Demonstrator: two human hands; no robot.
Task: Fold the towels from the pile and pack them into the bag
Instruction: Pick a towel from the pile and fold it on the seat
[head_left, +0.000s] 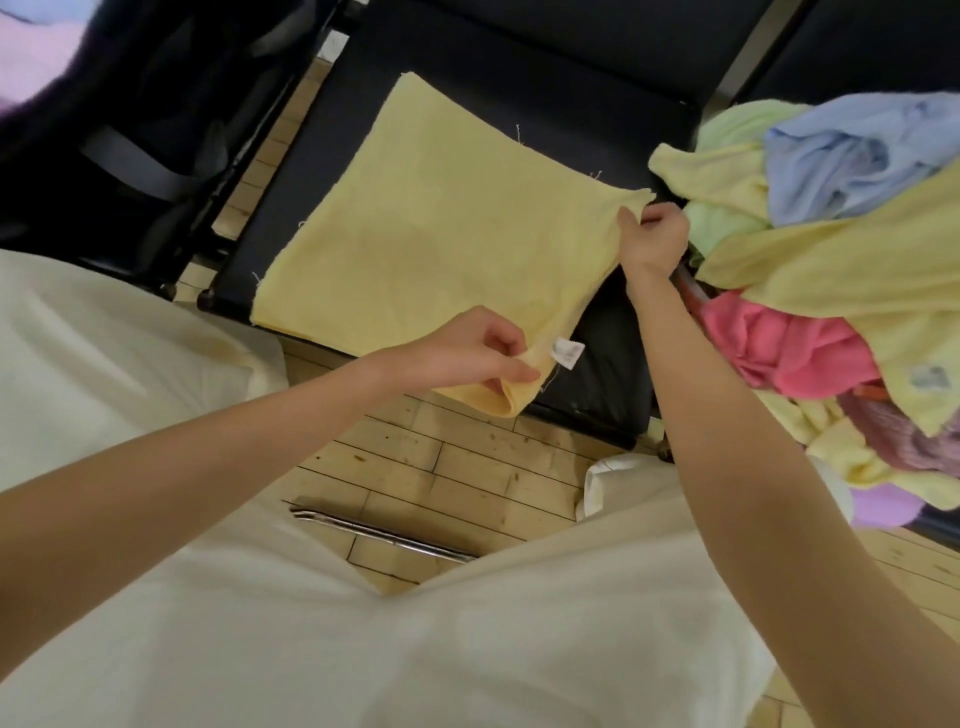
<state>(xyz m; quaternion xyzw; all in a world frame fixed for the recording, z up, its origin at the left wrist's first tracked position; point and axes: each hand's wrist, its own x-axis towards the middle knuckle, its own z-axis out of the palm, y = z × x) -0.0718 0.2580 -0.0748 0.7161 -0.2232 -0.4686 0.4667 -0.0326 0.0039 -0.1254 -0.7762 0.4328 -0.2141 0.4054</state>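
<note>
Your cream cloth garment (218, 623) fills the near frame, with pale wood-block floor (457, 467) and a thin chrome bar (384, 535) showing between the two sides of it.

Left hand (467, 348): fingers curled, pinching the near corner of the pale yellow terry towel (415, 228), right beside its small white care label (567, 353). Right hand (655, 236): curled, pinching the far right corner. Both corners look lifted; the rest of the towel lies flat on the black padded seat (608, 332), already doubled by the look of the layered near edge.

Risks, as I judge them:
- The near corner hangs off the seat front. Lose the pinch and that edge drops toward the floor.
- Terry is limp and the layers slide. Uneven pull between your hands skews the fold.
- Your right forearm sits just beside the loose heap of yellow, green, blue and pink towels (831, 249), which overhangs its support. A brush could tip some off.
- Frayed threads along the towel edges could snag.

The dark fabric bag with grey straps (130, 156) is at the far left, well apart from the towel; nothing from this fold is packed yet.
</note>
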